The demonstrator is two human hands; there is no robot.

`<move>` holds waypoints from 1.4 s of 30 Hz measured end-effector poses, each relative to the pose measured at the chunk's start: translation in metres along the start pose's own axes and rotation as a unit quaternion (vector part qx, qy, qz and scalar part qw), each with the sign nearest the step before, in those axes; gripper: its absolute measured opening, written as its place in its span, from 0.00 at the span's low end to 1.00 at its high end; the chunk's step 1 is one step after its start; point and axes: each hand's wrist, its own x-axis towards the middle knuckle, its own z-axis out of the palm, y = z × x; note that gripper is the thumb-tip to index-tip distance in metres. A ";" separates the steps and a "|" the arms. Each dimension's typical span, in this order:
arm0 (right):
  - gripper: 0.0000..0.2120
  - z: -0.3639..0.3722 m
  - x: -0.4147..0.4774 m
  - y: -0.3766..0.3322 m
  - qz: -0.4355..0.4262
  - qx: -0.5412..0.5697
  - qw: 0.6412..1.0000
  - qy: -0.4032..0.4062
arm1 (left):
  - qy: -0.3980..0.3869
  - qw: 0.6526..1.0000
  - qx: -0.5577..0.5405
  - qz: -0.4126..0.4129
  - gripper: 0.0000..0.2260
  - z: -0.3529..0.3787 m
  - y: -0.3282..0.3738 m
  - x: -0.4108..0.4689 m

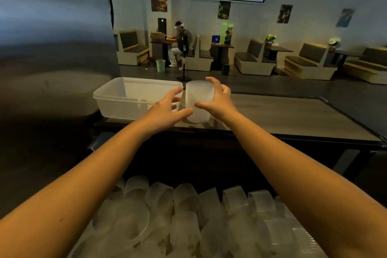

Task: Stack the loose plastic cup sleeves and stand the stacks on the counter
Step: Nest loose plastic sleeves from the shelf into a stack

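A stack of ribbed translucent cup sleeves (pixel 199 98) stands upright on the wooden counter (pixel 282 115), right beside a plastic tub. My right hand (pixel 217 98) curls around the stack's right side, thumb at the front and fingers over the far rim. My left hand (pixel 167 109) is spread at the stack's left, its thumb touching the lower front and its fingers straight near the tub. Several loose sleeves and short stacks (pixel 188 222) lie in a pile below my forearms.
A translucent rectangular tub (pixel 117 98) sits on the counter's left end. A dark curved wall fills the left. Beyond the counter are booth seats, tables, a green bin (pixel 160 65) and a seated person (pixel 181 44).
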 end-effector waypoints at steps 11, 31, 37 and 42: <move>0.24 0.011 0.001 0.001 -0.015 0.013 0.999 0.041 | -0.004 0.999 -0.018 0.026 0.30 0.000 -0.015 -0.004; 0.30 -0.031 -0.181 0.038 -0.049 0.083 0.995 0.026 | -0.028 0.978 -0.168 0.122 0.52 0.104 -0.033 -0.092; 0.37 -0.024 -0.228 0.063 -0.014 0.057 0.998 0.024 | -0.019 0.976 -0.183 0.113 0.46 0.154 -0.045 -0.119; 0.38 -0.030 -0.250 0.079 0.018 0.020 0.999 0.029 | -0.030 0.973 -0.193 0.119 0.41 0.182 -0.044 -0.126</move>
